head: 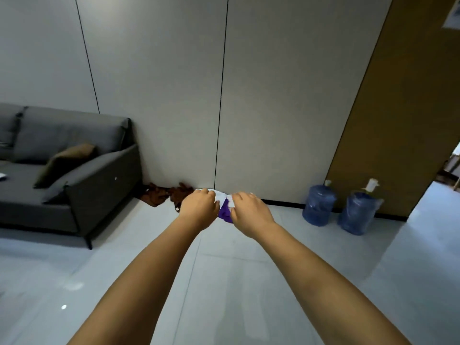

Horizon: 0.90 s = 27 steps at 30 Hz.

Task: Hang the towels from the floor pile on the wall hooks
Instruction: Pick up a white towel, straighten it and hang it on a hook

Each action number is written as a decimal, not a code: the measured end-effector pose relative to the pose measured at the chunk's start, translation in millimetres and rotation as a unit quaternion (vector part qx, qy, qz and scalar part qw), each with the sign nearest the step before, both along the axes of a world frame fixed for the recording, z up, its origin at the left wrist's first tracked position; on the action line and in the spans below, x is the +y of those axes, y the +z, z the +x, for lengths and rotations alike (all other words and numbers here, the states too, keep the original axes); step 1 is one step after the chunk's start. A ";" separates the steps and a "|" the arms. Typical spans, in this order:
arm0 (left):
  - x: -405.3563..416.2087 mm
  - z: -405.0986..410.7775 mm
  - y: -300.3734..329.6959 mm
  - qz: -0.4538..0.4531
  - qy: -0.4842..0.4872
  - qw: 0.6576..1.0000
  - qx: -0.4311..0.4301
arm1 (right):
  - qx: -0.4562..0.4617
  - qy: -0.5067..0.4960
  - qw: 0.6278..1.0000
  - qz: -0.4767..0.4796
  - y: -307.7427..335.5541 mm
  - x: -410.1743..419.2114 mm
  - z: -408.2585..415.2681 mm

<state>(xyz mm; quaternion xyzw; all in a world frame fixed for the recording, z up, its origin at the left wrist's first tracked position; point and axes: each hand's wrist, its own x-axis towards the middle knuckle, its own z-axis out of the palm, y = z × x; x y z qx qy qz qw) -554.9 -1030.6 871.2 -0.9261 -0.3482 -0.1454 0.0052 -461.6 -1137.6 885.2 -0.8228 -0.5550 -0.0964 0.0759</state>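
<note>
While both arms are reaching forward, the left hand (199, 206) and right hand (249, 210) are each pinching a top edge of one white towel (222, 195), holding it up in front of the wall's foot, so the pick-up step looks to be under way. Each grip is grasping that towel. Something purple (224, 212) is showing between the hands; whether it is a second towel I cannot tell. Brown towels (169, 194), seemingly two heaps, are lying on the floor (249, 282) against the wall. No hooks are in sight, so the next move is probably calling for lifting and finding one. Two water jugs (318, 205) are standing well to the right.
</note>
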 end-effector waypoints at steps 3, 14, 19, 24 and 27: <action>26.7 35.7 2.8 -0.011 0.000 1.000 -0.010 | 0.006 -0.043 0.999 -0.018 8.3 28.7 49.7; 181.0 108.7 -38.3 -0.010 0.012 0.999 0.043 | 0.043 -0.013 0.998 -0.047 -35.9 184.8 134.0; 284.5 153.7 -50.6 -0.050 0.024 0.998 0.011 | 0.041 -0.007 0.998 -0.055 -47.0 283.1 169.2; 391.1 196.7 -50.3 -0.047 -0.004 0.999 0.009 | 0.048 -0.024 0.997 -0.061 -36.8 391.3 207.1; 448.9 218.7 -45.4 -0.041 -0.004 0.999 0.002 | 0.058 -0.026 0.997 -0.050 -30.3 446.5 225.1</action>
